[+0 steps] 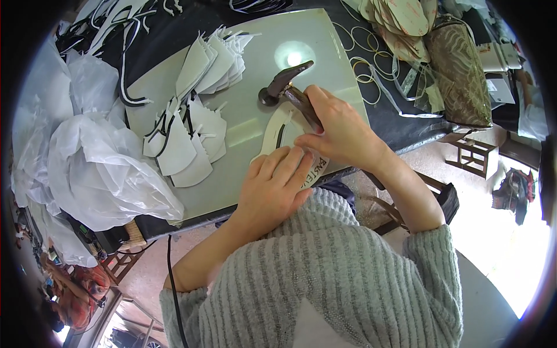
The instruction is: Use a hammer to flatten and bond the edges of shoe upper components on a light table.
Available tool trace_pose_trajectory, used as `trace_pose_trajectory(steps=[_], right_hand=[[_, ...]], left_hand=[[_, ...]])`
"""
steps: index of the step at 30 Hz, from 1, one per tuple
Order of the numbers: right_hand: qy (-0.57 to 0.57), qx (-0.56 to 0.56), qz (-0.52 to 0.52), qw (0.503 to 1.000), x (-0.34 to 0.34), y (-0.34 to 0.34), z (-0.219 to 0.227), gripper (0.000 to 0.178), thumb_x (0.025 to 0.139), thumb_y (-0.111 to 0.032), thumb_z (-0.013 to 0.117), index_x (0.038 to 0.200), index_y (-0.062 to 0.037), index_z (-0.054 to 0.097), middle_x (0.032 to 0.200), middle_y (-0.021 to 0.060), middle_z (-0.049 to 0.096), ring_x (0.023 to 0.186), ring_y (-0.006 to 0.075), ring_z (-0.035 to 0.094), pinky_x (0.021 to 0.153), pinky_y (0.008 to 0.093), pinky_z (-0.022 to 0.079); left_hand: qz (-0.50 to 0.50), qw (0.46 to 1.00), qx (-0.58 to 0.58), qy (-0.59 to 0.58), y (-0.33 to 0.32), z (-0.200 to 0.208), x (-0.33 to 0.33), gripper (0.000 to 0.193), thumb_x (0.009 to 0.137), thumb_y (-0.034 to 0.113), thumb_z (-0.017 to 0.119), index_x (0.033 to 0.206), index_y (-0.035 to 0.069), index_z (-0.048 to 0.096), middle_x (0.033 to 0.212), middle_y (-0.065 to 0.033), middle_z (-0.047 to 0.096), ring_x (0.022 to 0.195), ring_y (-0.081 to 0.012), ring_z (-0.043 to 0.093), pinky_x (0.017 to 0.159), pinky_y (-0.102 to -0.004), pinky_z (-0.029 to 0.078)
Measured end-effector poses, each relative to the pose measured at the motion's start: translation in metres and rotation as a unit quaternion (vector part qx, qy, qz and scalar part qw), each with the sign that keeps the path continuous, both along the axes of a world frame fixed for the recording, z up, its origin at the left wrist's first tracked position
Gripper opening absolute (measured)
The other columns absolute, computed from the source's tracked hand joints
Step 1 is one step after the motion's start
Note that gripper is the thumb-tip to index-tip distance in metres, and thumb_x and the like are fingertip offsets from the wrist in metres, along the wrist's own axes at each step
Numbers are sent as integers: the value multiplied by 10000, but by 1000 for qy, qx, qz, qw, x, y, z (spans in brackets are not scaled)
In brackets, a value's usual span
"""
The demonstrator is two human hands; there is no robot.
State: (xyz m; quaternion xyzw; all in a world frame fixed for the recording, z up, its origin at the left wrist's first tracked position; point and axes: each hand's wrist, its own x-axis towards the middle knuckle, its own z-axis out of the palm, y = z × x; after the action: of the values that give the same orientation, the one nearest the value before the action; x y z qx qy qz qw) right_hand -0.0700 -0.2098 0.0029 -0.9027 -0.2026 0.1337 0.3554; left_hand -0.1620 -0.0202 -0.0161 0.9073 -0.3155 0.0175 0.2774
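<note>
My right hand (342, 124) is closed round the handle of a claw hammer (299, 103). The dark hammer head hangs just beyond a curved, off-white flat piece (270, 134) with a black strip along it. On the near part of that piece my left hand (271, 185) lies with its fingers stretched out flat, and lettering shows beside the fingertips. Part of the piece is hidden under both hands. Beneath it is a smooth grey-green board (313, 40). Left of my hands rest white cut pieces with black cords (180, 148), and a fanned stack of white pieces (217, 66) stands farther back.
A crumpled white plastic bag (98, 168) covers the table's left side. At the far right lie loose bands (377, 55), a pile of beige oval pieces (406, 23) and a brown patterned roll (461, 75). A wooden stool (473, 156) stands right of the table. Another person (81, 290) is at lower left.
</note>
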Motion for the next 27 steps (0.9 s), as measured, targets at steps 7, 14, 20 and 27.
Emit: trace_pose_trajectory(steps=[7,14,20,27], right_hand=[[45,63,-13,997,10,-11,-2,391,767,-149,794,909,9,466,659,121,536,574,233,511,561,354,428],[-20,60,-117,991,13,-28,6,229,907,-166,675,939,24,551,641,116,529,540,201,446,526,345,392],[-5,16,-118,993,-2,-33,20,279,858,-169,724,977,7,543,634,87,491,548,168,455,529,327,394],[20,-13,-59,998,-7,-19,1,577,740,-165,793,1163,3,438,785,156,572,756,344,597,693,409,472]], left_hand=[[-36,994,75,-71,4,-3,6,530,798,283,720,1280,92,612,1307,-88,548,1212,-256,501,953,-455,410],[-40,991,91,-94,6,1,12,503,800,268,716,1276,136,621,1309,-64,548,1214,-248,499,965,-473,396],[-17,997,19,-71,8,1,28,467,815,286,708,1247,122,638,1262,-62,586,1214,-247,513,996,-488,382],[16,997,21,-78,0,-8,31,447,853,312,683,1195,25,653,1297,-95,617,1192,-297,560,998,-465,407]])
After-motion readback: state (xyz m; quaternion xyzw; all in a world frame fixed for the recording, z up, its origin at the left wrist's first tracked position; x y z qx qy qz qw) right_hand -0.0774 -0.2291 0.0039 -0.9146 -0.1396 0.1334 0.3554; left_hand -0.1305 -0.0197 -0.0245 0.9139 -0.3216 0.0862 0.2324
